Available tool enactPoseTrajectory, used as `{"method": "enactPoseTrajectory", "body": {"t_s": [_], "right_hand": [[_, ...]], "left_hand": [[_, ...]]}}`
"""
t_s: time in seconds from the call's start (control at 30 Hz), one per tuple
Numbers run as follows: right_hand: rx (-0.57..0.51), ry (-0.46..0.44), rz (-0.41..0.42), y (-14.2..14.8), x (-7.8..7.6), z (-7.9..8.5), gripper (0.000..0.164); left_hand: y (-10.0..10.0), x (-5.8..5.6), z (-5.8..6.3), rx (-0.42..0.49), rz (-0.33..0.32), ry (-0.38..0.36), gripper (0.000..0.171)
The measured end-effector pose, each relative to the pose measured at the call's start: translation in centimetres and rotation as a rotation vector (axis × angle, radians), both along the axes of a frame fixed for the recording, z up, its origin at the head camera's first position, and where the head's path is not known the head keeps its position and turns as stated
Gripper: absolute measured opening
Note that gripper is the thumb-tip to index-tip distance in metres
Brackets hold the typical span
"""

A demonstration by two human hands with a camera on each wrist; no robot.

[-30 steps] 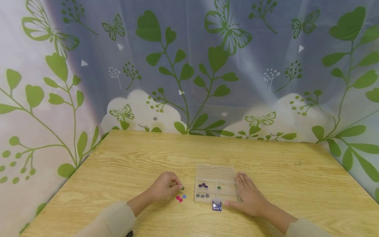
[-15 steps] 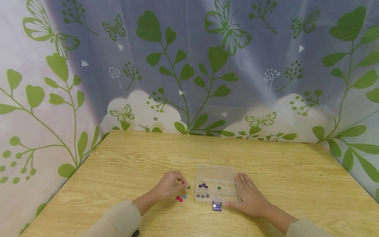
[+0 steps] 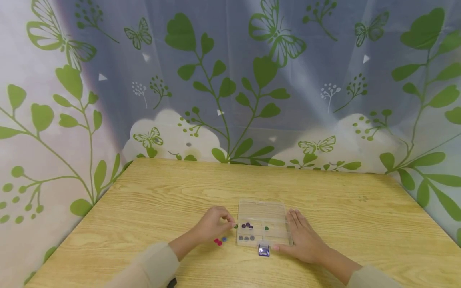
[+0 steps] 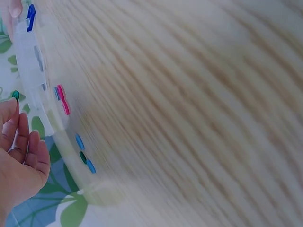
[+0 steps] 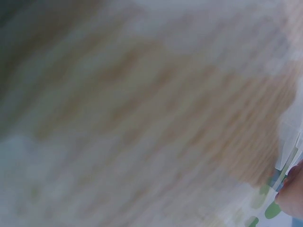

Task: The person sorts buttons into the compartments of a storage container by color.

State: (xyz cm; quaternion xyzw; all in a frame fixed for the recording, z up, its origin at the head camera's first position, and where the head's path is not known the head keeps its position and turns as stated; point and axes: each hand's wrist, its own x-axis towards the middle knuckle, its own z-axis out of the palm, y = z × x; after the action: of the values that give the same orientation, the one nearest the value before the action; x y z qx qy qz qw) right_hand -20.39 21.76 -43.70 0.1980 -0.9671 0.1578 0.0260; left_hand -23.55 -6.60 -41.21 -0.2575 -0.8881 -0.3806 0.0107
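Observation:
My left hand (image 3: 214, 224) pinches a small green button-like disc (image 3: 236, 226) between thumb and fingertips, right at the left wall of a clear compartment box (image 3: 275, 239). In the left wrist view the green disc (image 4: 15, 95) shows at the fingertips, raised above the tabletop. The box lies with its clear lid (image 3: 264, 211) laid back on the far side. Dark purple discs (image 3: 247, 225), grey discs (image 3: 246, 238) and a green disc (image 3: 266, 228) sit in separate compartments. My right hand (image 3: 306, 240) rests along the box's right side, fingers straight, thumb near the blue latch (image 3: 263, 250).
Loose pink discs (image 3: 219, 243) and a blue disc (image 3: 225, 239) lie on the wooden table (image 3: 173, 184) left of the box. In the left wrist view, more blue discs (image 4: 79, 142) and a dark green one (image 4: 83, 157) lie under the hand. A leaf-patterned curtain (image 3: 230, 80) hangs behind.
My left hand has moved right with the green disc, from above the loose discs to the box's left edge. The right hand and box have stayed still.

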Motion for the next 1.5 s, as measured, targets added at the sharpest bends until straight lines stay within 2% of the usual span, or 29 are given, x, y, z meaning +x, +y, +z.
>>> {"method": "enactPoseTrajectory", "body": {"t_s": [0.67,1.2,1.5], "right_hand": [[-0.003,-0.018,-0.005,0.0,0.0,0.0,0.106],[-0.004,-0.015,0.000,0.1,-0.1,0.1,0.106],[-0.002,-0.034,-0.001,0.1,-0.1,0.2,0.107]], "left_hand": [[1.6,-0.2,0.0,0.011,-0.042,0.062,0.007],[3.3,-0.3,0.5,0.019,-0.019,0.017,0.008],[4.2,-0.1,0.6,0.034,-0.032,-0.017,0.007]]}}
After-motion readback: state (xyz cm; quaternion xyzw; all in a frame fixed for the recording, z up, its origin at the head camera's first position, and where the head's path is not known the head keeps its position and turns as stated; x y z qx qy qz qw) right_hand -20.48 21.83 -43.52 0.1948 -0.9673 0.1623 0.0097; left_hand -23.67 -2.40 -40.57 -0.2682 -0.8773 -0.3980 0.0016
